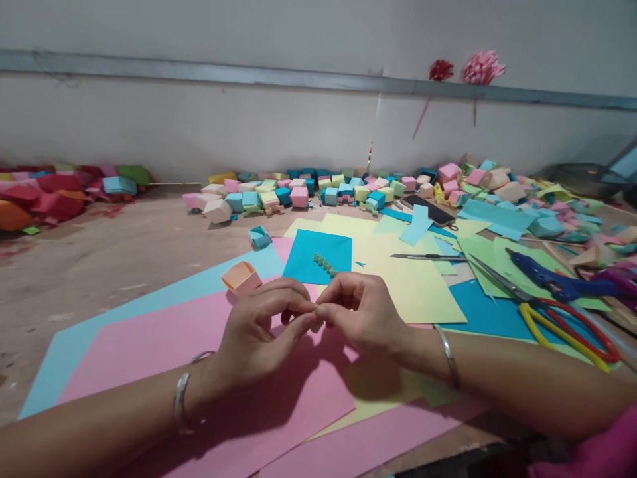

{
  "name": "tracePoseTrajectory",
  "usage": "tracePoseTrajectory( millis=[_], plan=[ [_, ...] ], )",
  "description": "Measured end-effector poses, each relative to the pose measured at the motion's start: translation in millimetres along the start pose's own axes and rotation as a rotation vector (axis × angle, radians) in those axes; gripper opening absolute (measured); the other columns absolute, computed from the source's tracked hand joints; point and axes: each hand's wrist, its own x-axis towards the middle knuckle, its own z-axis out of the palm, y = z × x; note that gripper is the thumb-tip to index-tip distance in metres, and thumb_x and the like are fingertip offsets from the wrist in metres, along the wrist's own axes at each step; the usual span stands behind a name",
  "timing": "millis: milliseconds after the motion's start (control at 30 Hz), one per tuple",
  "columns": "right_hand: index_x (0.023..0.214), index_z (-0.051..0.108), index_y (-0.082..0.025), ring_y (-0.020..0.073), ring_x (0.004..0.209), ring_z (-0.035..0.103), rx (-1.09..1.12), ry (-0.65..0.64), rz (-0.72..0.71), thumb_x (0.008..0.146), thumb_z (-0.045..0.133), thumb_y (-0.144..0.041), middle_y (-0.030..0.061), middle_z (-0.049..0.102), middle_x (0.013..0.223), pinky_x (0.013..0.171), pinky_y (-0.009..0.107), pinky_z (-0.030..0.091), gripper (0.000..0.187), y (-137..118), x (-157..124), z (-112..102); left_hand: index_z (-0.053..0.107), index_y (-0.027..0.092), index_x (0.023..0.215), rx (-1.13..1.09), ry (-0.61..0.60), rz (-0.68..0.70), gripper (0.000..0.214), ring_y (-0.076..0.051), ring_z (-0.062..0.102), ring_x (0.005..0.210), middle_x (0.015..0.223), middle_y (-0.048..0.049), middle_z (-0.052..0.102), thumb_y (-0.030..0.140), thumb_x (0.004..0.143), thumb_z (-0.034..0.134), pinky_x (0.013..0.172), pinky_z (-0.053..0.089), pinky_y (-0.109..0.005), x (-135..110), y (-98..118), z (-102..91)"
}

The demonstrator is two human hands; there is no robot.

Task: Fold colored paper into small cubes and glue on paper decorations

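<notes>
My left hand (271,325) and my right hand (361,309) meet over a pink paper sheet (164,345), fingertips pinched together. Between them is a small pale greenish paper piece (316,324), mostly hidden by the fingers. Just beyond, a green zigzag-folded paper strip (324,264) lies on a blue paper square (298,255). An open peach paper box (241,277) stands beside my left hand, with a smaller blue paper box (259,237) farther back.
Scissors (547,318) with red and yellow handles, a blue glue gun (552,275) and a craft knife (428,257) lie at right. A phone (428,210) sits behind. Several small paper cubes (299,196) line the wall; red paper shapes (54,196) are piled at left.
</notes>
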Motion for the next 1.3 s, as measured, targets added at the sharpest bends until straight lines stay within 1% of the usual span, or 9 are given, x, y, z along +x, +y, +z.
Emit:
tracePoseTrajectory(
  millis=[167,267,400,467,600,700,800,1067,1300],
  plan=[
    [0.067,0.061,-0.017,0.0114,0.056,0.060,-0.038,0.005,-0.026,0.069,0.067,-0.013,-0.0005,0.064,0.062,0.052,0.025,0.047,0.007,2,7,-3,0.063,0.018,0.078,0.021,-0.006,-0.018,0.011,-0.014,0.056,0.070,0.073,-0.0015,0.061,0.007,0.082,0.063,0.062,0.045,-0.028,5,-5,1.2],
    [0.074,0.061,-0.018,0.0116,0.064,0.059,-0.025,-0.003,-0.117,0.072,0.069,-0.018,-0.0011,0.063,0.069,0.060,0.026,0.049,0.009,3,12,-7,0.061,0.019,0.086,0.004,-0.020,-0.047,0.009,-0.014,0.055,0.075,0.080,-0.0021,0.059,0.010,0.082,0.061,0.066,0.046,-0.029,8,-6,-0.3],
    [0.087,0.060,-0.020,0.0130,0.076,0.061,-0.020,-0.017,-0.225,0.077,0.065,-0.016,-0.0001,0.063,0.081,0.073,0.030,0.051,0.012,8,14,-13,0.057,0.020,0.107,-0.072,-0.030,-0.180,0.027,-0.018,0.057,0.097,0.103,-0.0059,0.060,0.012,0.081,0.060,0.082,0.050,-0.034,8,-10,-3.7],
    [0.091,0.061,-0.021,0.0126,0.077,0.060,-0.028,-0.022,-0.238,0.078,0.063,-0.014,-0.0001,0.062,0.083,0.073,0.029,0.050,0.015,12,15,-15,0.058,0.020,0.108,-0.159,-0.033,-0.261,0.027,-0.020,0.059,0.103,0.108,-0.0071,0.062,0.014,0.081,0.060,0.088,0.050,-0.036,7,-13,-4.0],
    [0.093,0.062,-0.022,0.0133,0.078,0.058,-0.059,-0.052,-0.222,0.077,0.064,-0.016,0.0002,0.061,0.084,0.072,0.030,0.049,0.017,17,17,-19,0.060,0.018,0.095,-0.293,-0.024,-0.402,0.013,-0.018,0.066,0.084,0.095,-0.0058,0.067,0.023,0.083,0.061,0.074,0.056,-0.034,8,-17,-1.4],
    [0.090,0.061,-0.021,0.0140,0.075,0.058,-0.078,-0.051,-0.142,0.077,0.067,-0.020,0.0005,0.061,0.082,0.069,0.031,0.049,0.015,17,19,-20,0.061,0.018,0.087,-0.269,0.005,-0.447,0.008,-0.017,0.066,0.072,0.084,-0.0037,0.068,0.025,0.084,0.060,0.066,0.057,-0.032,8,-18,0.5],
    [0.085,0.059,-0.021,0.0137,0.072,0.058,-0.047,-0.061,-0.072,0.075,0.070,-0.024,0.0001,0.061,0.078,0.065,0.030,0.048,0.015,17,19,-19,0.064,0.018,0.088,-0.117,0.011,-0.374,0.008,-0.018,0.067,0.079,0.085,-0.0033,0.069,0.022,0.085,0.058,0.072,0.056,-0.032,8,-19,0.2],
    [0.078,0.058,-0.020,0.0127,0.068,0.057,-0.044,-0.070,-0.026,0.072,0.071,-0.023,-0.0002,0.062,0.073,0.063,0.029,0.048,0.014,14,16,-17,0.063,0.018,0.087,0.195,0.040,-0.014,0.007,-0.017,0.065,0.090,0.094,-0.0050,0.071,0.014,0.082,0.061,0.080,0.052,-0.030,7,-22,-2.0],
    [0.083,0.057,-0.019,0.0121,0.067,0.057,-0.131,-0.094,-0.075,0.072,0.067,-0.020,-0.0013,0.060,0.073,0.061,0.027,0.048,0.014,16,18,-17,0.060,0.018,0.081,0.267,-0.039,-0.024,0.007,-0.015,0.058,0.075,0.082,-0.0036,0.065,0.013,0.083,0.056,0.069,0.047,-0.028,9,-22,-2.1]
  ],
)
